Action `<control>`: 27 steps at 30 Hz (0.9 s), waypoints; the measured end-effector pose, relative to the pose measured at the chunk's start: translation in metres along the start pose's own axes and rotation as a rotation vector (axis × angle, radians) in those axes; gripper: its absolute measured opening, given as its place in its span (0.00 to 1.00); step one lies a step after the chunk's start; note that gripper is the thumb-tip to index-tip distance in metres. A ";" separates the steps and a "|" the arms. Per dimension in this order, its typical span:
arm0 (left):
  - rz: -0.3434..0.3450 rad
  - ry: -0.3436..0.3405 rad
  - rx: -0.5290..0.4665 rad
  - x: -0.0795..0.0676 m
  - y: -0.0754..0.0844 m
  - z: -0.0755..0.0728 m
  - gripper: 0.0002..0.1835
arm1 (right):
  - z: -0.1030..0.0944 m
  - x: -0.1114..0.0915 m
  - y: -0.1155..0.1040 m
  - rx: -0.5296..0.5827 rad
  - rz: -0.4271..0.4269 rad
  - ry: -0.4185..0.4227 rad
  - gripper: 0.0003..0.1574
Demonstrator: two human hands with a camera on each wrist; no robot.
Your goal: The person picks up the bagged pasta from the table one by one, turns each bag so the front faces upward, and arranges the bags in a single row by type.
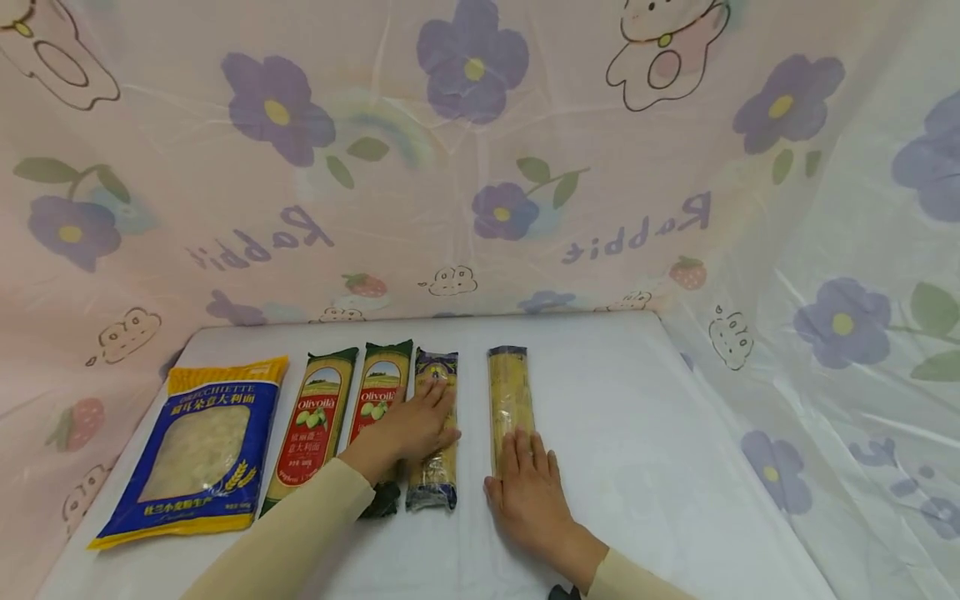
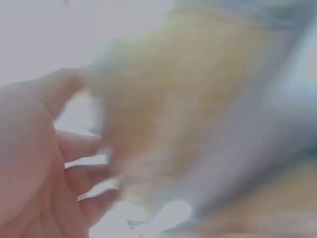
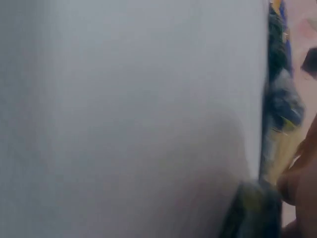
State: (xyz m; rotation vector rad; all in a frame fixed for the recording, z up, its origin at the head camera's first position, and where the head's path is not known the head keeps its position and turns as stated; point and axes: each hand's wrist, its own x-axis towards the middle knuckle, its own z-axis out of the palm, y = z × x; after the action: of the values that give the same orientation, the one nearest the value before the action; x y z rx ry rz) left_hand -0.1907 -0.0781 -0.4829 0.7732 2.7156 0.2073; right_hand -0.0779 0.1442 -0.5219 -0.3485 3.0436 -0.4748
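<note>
In the head view, my left hand (image 1: 416,425) lies over a clear packet of spaghetti with dark blue ends (image 1: 433,486), its fingers stretched toward the far end. The left wrist view shows this packet (image 2: 168,89) blurred, with the left fingers (image 2: 89,176) beside it. To the right, my right hand (image 1: 528,496) rests with straight fingers on the near half of a second spaghetti packet (image 1: 510,387). That hand hides the packet's near end in the head view. In the right wrist view, a dark packet end (image 3: 252,213) shows blurred at the bottom.
Left of the hands lie two red-and-green Olivoilà spaghetti packets (image 1: 315,417) (image 1: 384,379), the nearer one partly under the left forearm. A large blue-and-yellow orecchiette bag (image 1: 198,450) lies at far left. The white table (image 1: 637,467) meets a patterned curtain (image 1: 465,233) behind.
</note>
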 end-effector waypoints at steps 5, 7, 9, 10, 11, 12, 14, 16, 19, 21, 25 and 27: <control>-0.022 0.101 0.107 0.040 0.019 -0.030 0.19 | -0.011 -0.007 0.011 -0.109 -0.063 0.149 0.30; -0.021 0.130 0.129 0.059 0.028 -0.039 0.14 | -0.014 -0.008 0.016 -0.158 -0.091 0.246 0.23; -0.029 0.142 0.137 0.079 0.035 -0.044 0.13 | -0.015 -0.009 0.020 -0.192 -0.107 0.329 0.17; -0.034 0.147 0.133 0.088 0.038 -0.044 0.13 | -0.015 -0.009 0.021 -0.207 -0.107 0.359 0.17; -0.043 0.145 0.131 0.097 0.040 -0.042 0.14 | -0.015 -0.009 0.022 -0.224 -0.102 0.382 0.18; -0.048 0.144 0.132 0.106 0.041 -0.039 0.15 | -0.015 -0.009 0.023 -0.237 -0.092 0.396 0.20; -0.062 0.131 0.130 0.122 0.045 -0.032 0.18 | -0.015 -0.010 0.026 -0.259 -0.057 0.398 0.24; -0.076 0.111 0.117 0.132 0.048 -0.026 0.20 | -0.016 -0.012 0.027 -0.271 -0.013 0.367 0.28; -0.098 0.093 0.082 0.142 0.050 -0.019 0.23 | -0.016 -0.012 0.028 -0.261 0.042 0.300 0.29; -0.112 0.099 0.065 0.147 0.052 -0.017 0.22 | -0.016 -0.011 0.028 -0.247 0.065 0.260 0.28; -0.130 0.144 0.059 0.154 0.053 -0.016 0.20 | -0.015 -0.008 0.031 -0.229 0.069 0.240 0.27; -0.125 0.186 0.065 0.156 0.054 -0.019 0.19 | -0.015 -0.008 0.032 -0.218 0.067 0.244 0.27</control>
State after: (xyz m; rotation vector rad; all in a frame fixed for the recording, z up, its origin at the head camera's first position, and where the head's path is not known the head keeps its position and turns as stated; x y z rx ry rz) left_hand -0.2961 0.0498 -0.4928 0.6272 2.9482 0.1711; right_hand -0.0783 0.1804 -0.5169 -0.2075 3.3416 -0.1940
